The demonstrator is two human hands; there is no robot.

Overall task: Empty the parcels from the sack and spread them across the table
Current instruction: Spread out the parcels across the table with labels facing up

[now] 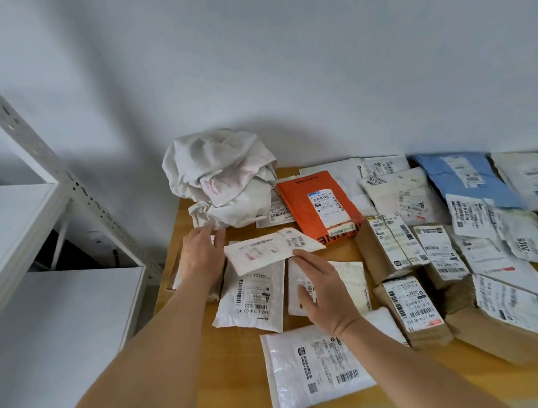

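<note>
Two hands, left grip (201,254) and right grip (323,290), both slack-fingered, flank a white parcel (265,250); at 1 o'clock, label "2005" (522,245).

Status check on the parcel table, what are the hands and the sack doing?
Both hands, left hand and right hand, open over white parcels. Sack crumpled at table's far corner. No obstruction.

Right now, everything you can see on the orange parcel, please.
The orange parcel is a flat, smooth mailer, plastic by the look, lying face up on the wooden table toward the back, turned at an angle. A white shipping label with barcodes sits on its middle; dark lettering runs along its near and far edges. Its far left corner lies by the crumpled white sack; its right edge meets brown and white parcels. Neither hand touches it.
</note>
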